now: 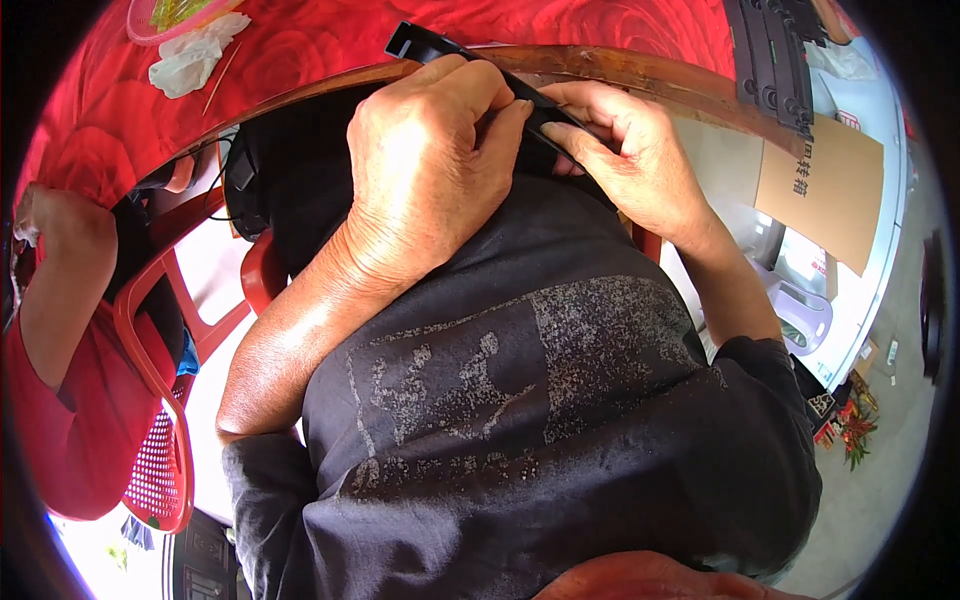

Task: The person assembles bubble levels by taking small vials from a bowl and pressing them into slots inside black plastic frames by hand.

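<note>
A long, narrow black strip (425, 42), probably plastic, slants across in front of my chest at the table's near edge. Its far-left end sticks out past my left hand (430, 160), whose thumb and curled fingers are closed on it. Farther along to the right, my right hand (635, 160) pinches the same strip between thumb and fingers. My fingers cover its middle, and its lower right end is hidden by the right hand. Several similar black pieces (768, 60) lie stacked on the table's right side.
A red rose-patterned cloth covers the wood-edged table (640, 68). At the far left are a pink basket (150, 30), crumpled white plastic (195, 55) and a thin stick (222, 78). Another person's arm (65, 280) and a red chair (150, 300) are left; a cardboard box (830, 195) stands right.
</note>
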{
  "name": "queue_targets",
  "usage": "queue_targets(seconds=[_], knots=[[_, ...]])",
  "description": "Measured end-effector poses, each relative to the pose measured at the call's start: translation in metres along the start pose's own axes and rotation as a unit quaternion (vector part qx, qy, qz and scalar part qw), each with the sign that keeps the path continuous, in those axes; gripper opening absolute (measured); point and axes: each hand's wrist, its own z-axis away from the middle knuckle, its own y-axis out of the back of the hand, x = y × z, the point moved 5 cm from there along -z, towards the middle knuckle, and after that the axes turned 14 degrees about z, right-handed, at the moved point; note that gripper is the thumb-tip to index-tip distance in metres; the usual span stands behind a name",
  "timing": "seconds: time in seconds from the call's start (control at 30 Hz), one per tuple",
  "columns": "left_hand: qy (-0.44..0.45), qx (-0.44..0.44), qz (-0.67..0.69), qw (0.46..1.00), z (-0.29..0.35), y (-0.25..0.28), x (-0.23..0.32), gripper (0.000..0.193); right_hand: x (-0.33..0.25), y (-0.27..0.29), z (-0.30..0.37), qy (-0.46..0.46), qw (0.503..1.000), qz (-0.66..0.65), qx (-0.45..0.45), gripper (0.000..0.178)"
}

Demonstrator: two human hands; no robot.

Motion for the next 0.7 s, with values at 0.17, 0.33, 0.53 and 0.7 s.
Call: queue_targets(seconds=[0.17, 0.33, 0.53, 0.7], knots=[[0.007, -0.004, -0.018, 1.0, -0.001, -0.001, -0.001, 0.015, 0.002, -0.001, -0.003, 0.016, 0.998, 0.056, 0.029, 0.026], [0.005, -0.012, -0.027, 1.0, -0.003, -0.003, -0.002, 0.015, 0.0, 0.0, -0.004, 0.09, 0.987, 0.116, 0.066, 0.024], [0.008, -0.029, -0.037, 0.999, -0.007, -0.008, -0.007, 0.015, 0.01, -0.002, -0.01, 0.022, 0.987, 0.155, -0.021, 0.026], [0.017, -0.048, -0.053, 0.997, -0.013, -0.012, -0.008, 0.013, 0.015, -0.005, -0.016, -0.034, 0.992, 0.103, -0.07, 0.027]])
